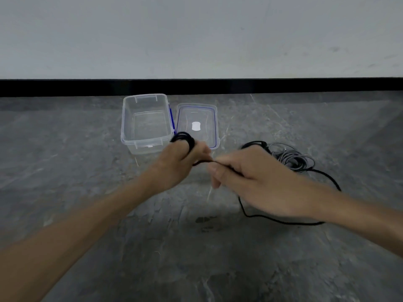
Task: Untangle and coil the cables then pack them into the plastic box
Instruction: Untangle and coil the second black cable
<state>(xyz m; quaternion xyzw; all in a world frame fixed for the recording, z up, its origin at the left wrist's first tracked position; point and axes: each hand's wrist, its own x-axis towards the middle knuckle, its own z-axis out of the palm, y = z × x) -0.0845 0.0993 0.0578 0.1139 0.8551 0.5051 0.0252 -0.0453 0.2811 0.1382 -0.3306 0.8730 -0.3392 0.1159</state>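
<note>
No brand or writing can be read anywhere; the only mark is a small white patch (195,126) in the middle of the lid, and it is too blurred to tell whether it carries print.

The black cable (190,141) is wound in several loops round the raised fingers of the left hand (178,164), which curl to hold the small coil just in front of the box's near right corner. From the coil a short stretch runs across to the right hand (253,179), which pinches it between thumb and bent fingers, close beside the left hand. Below the right hand the cable drops to the floor (196,258), sweeps in a wide slack loop under the right forearm and curves back up toward the pile on the right.

That pile is a grey cable (293,159), lying in a loose bundle of rings on the floor beyond the right hand, with another bend of black cable at its left edge. There are two cables in all, one black and one grey.

One clear plastic box (130,118) stands open and empty on the floor near the black skirting board (283,86), with blue clips showing on its right side. Its one lid (209,115), clear with a blue seal, lies flat just beside it on the right. Above the skirting rises a pale wall (196,40).
</note>
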